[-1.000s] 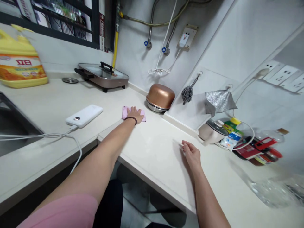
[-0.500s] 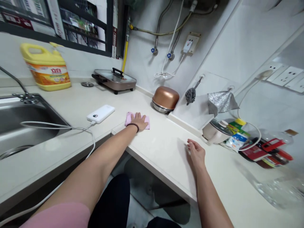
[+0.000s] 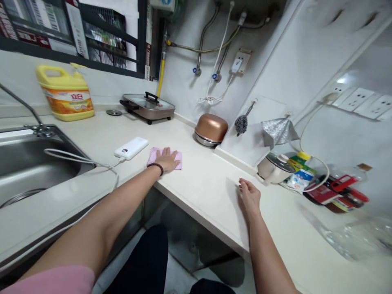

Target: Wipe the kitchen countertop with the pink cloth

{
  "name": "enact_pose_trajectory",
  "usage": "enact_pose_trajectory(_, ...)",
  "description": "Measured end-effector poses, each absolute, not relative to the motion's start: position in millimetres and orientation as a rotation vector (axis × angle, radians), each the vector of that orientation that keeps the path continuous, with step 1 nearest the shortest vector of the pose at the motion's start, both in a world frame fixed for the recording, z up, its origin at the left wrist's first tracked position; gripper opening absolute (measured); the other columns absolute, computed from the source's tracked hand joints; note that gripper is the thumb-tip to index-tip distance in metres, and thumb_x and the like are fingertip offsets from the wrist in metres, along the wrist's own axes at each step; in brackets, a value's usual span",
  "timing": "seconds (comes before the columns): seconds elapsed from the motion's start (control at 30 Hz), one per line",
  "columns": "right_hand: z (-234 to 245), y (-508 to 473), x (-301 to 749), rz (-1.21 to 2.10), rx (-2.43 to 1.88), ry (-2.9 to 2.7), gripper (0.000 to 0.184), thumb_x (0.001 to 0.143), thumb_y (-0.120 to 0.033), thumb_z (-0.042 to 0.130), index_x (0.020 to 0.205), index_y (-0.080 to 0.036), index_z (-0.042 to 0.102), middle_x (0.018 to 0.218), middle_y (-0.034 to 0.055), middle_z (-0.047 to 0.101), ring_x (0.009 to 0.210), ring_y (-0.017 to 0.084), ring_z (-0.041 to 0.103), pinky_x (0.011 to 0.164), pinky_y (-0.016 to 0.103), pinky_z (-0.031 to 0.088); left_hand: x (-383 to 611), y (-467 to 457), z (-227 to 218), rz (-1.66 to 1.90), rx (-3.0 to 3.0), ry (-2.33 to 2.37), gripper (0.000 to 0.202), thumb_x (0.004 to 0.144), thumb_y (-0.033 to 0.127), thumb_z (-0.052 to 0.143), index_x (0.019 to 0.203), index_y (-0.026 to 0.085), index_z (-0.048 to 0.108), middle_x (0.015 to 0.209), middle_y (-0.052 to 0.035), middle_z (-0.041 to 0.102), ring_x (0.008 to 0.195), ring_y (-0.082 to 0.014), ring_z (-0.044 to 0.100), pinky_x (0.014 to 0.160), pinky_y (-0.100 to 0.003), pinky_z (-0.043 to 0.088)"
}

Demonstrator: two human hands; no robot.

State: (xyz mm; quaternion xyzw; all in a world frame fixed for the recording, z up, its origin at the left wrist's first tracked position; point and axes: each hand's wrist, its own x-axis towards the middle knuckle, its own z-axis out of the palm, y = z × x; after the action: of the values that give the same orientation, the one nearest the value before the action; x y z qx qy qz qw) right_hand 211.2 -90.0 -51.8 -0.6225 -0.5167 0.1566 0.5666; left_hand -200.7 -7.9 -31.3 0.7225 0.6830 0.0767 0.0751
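My left hand (image 3: pixel 167 159) lies flat on a pink cloth (image 3: pixel 153 153), fingers spread, pressing it against the white countertop (image 3: pixel 202 179). A dark beaded bracelet (image 3: pixel 157 167) circles that wrist. Just left of the cloth lies a white power bank (image 3: pixel 132 148) with a white cable plugged into it. My right hand (image 3: pixel 250 196) is over the counter to the right, its fingers loosely curled together and nothing seen in them. The beige pot (image 3: pixel 273 168) with a glass lid is the nearest object to it.
A steel sink (image 3: pixel 65 149) is on the left, with a yellow detergent jug (image 3: pixel 66 94) behind it. An electric pan (image 3: pixel 150 108) and a copper-coloured bowl (image 3: pixel 211 127) stand at the back. Packets, red-lidded jars (image 3: pixel 352 200) and a clear plastic bottle (image 3: pixel 355 241) are on the right.
My left hand and the pink cloth have slid left along the counter, closer to the power bank. My right hand has barely moved. The camera view has shifted slightly.
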Motion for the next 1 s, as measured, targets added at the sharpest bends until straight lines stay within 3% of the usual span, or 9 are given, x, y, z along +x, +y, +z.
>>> enact_pose_trajectory(0.3,-47.3,-90.3,206.7,0.335,-1.443,-1.185,0.042,0.079,-0.054,0.06,0.098,-0.021,0.077,0.102,0.0065,0.077,0.094,0.024,0.068,0.084,0.035,0.053,-201.7,16.0,-26.5,0.18,2.208,2.13,0.071,0.096,0.055,0.025,0.16,0.021,0.024,0.166,-0.0187,0.016,0.153,-0.0367,0.013,0.116,-0.064,0.016)
enact_pose_trajectory(0.77,-50.5,-88.1,205.8,0.331,-1.453,-1.22,0.044,0.08,-0.056,0.058,0.1,-0.021,0.077,0.1,0.007,0.077,0.088,0.024,0.069,0.083,0.036,0.052,-180.1,-78.0,-26.7,0.046,2.412,1.898,0.069,0.099,0.052,0.024,0.161,0.022,0.018,0.167,-0.0166,0.012,0.154,-0.0338,0.009,0.119,-0.06,0.011)
enact_pose_trajectory(1.0,-51.1,-88.9,205.1,0.296,-1.485,-1.267,0.042,0.083,-0.051,0.055,0.102,-0.021,0.076,0.102,0.0061,0.077,0.09,0.023,0.069,0.083,0.035,0.053,-148.3,-96.1,-25.4,0.062,2.502,1.733,0.071,0.099,0.052,0.026,0.161,0.018,0.019,0.166,-0.0202,0.012,0.153,-0.0368,0.009,0.118,-0.061,0.01)
